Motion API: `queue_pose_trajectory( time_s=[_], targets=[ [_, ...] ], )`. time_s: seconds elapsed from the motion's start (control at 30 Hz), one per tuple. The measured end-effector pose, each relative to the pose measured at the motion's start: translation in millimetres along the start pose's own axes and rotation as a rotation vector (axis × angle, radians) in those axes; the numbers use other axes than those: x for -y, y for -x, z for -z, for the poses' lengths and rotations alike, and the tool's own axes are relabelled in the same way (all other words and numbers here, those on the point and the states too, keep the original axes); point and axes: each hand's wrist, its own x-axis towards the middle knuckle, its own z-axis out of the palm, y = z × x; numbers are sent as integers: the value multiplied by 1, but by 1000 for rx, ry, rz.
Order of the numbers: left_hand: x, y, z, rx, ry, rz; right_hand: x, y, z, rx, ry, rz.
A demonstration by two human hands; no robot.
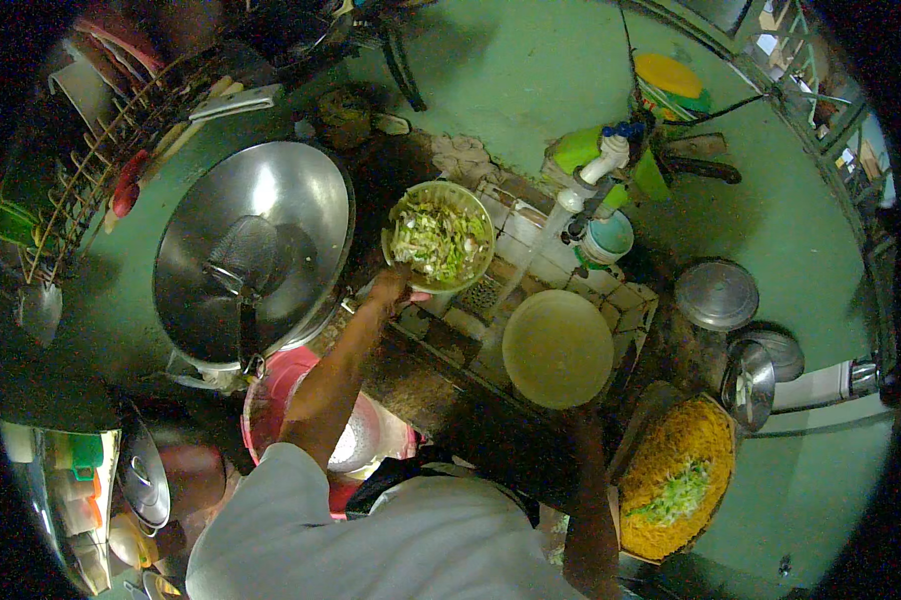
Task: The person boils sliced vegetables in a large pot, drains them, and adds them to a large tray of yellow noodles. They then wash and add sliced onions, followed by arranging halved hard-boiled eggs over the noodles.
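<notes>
My left hand grips the near rim of a pale bowl over a tiled sink. Chopped green and whitish vegetables fill much of this bowl. My right forearm reaches up to the near edge of a round, pale yellowish dish, which overlaps the sink's front edge. In deep shadow, my right hand appears to hold that dish at its rim; its fingers are hidden. No food shows on the dish.
A large metal wok with a mesh strainer stands left. A white tap rises behind the tiled sink. At right lies a tray of orange shreds topped with chopped greens. A pink tub sits below my left arm.
</notes>
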Motion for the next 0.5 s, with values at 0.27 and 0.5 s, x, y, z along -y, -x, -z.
queue_pose_trajectory(
  time_s=[0.27,0.5],
  targets=[
    [-73,-17,-26,12,369,30,-24,-4,23,-33,90,65],
    [-117,2,-19,-2,256,-101,26,19,1,-93,165,-15]
  ],
)
